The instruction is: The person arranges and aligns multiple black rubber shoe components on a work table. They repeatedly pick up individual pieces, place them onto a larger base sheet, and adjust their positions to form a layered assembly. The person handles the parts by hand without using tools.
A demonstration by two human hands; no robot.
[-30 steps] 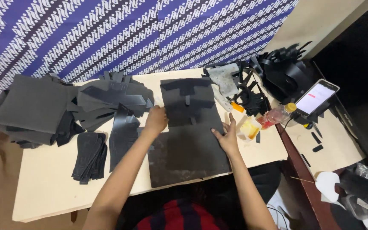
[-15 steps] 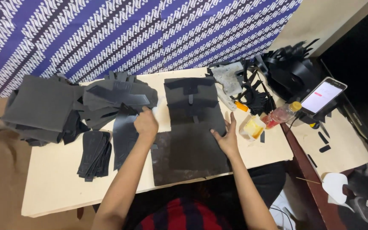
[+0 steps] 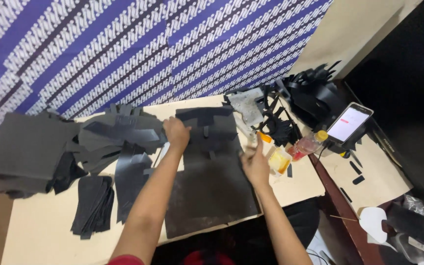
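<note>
— How's the light?

— Even and fairly bright over the pale desk [image 3: 40,230], seemingly from overhead; shadows under the black pieces are soft and short.

— Any dark zones?

— The far right falls into near black past the desk's right edge, and the lit phone screen [image 3: 348,123] glows almost washed out there.

— Sharpness?

— The right hand [image 3: 255,164] is smeared by motion blur; the left hand [image 3: 176,134] is crisper. Lines bow outward towards the corners, a wide-lens stretch.
</note>
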